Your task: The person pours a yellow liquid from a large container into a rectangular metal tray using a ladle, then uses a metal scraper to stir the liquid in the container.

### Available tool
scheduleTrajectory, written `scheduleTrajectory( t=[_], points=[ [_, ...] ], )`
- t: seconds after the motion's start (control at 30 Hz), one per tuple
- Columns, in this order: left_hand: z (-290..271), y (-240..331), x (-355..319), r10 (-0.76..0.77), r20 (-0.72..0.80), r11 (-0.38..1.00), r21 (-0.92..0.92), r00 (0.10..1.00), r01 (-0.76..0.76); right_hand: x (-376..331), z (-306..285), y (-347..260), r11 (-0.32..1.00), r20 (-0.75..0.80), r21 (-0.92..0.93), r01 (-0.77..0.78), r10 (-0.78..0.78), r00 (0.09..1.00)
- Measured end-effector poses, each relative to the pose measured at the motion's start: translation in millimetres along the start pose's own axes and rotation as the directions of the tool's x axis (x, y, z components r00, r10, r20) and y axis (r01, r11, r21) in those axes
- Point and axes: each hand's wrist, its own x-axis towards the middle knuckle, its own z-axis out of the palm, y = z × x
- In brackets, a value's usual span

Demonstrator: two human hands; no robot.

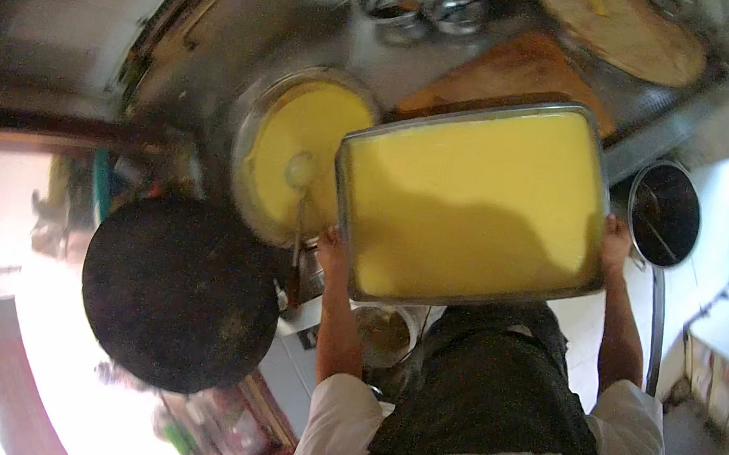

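A deep rectangular metal tray [471, 297], holding a smooth yellow liquid like batter, is held level in front of my dark apron. My left hand [333, 253] grips its left side near the front corner. On the opposite side, my right hand [615, 244] is closed on the tray's edge. Just left of the tray stands a large round basin [248, 131] of the same yellow liquid. A ladle [300, 171] rests in it, its long handle pointing toward me beside my left wrist. The tray covers part of the basin's right side.
Beyond the tray lie a wooden board [500, 68] and a round chopping block [614, 28]. Small metal bowls [456, 12] stand at the back. A large black disc [180, 294] is at left, and a dark metal pot [664, 217] at right. Below the tray sits a bucket [387, 334].
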Motion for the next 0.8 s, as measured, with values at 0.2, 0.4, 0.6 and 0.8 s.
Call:
scheduleTrajectory(
  t=[0.2, 0.4, 0.6, 0.8],
  points=[
    [78.2, 37.8, -32.9, 0.077, 0.026, 0.922, 0.378, 0.997, -0.081, -78.3, -63.2, -31.9, 0.915, -0.075, 0.23, -0.332, 0.357, 0.931],
    [163.8, 3.2, -123.9, 0.076, 0.149, 0.863, 0.485, 0.986, -0.14, -154.4, -151.2, 76.2, 0.905, -0.282, 0.099, -0.415, 0.425, 0.86],
    [339.8, -82.2, -182.6, 0.06, 0.469, 0.727, 0.584, 0.881, -0.361, -230.7, -296.2, 163.7, 0.776, -0.467, 0.266, -0.572, 0.623, 0.628],
    [541.4, -174.4, -286.9, -0.07, 0.616, 0.68, 0.605, 0.785, -0.414, -267.7, -429.9, 228.6, 0.649, -0.555, 0.438, -0.622, 0.739, 0.381]
  ],
)
